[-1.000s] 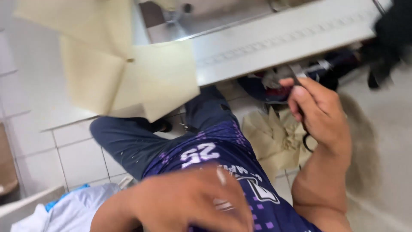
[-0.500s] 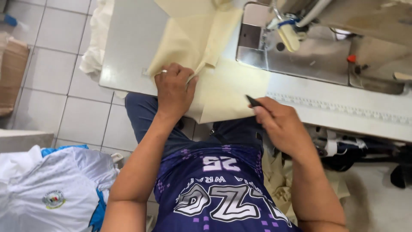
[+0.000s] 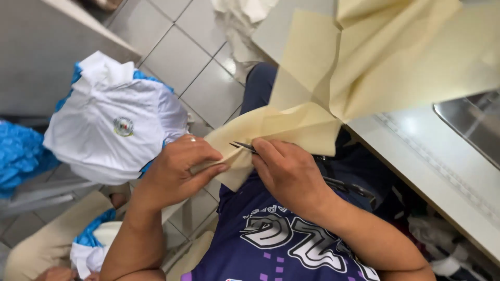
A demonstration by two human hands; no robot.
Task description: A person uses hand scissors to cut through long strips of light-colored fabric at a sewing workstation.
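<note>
A pale yellow piece of fabric (image 3: 333, 83) hangs down from the white sewing table (image 3: 448, 171) to my lap. My left hand (image 3: 177, 169) pinches the fabric's lower corner, a ring on one finger. My right hand (image 3: 289, 174) holds small dark thread snips (image 3: 244, 147), their tips pointing left against the fabric edge beside the left fingers. I wear a purple printed shirt (image 3: 276, 244) and dark trousers.
A bundle of white and blue garments (image 3: 117, 122) lies on a stand to my left over the tiled floor (image 3: 203, 62). Blue cloth (image 3: 21, 153) sits at far left. Beige fabric (image 3: 47, 244) is at the lower left. A metal plate (image 3: 474, 122) is set into the table.
The view swung left and down. The fabric corner came off the table toward my lap, and both hands came together on it, with the snips at its edge.
</note>
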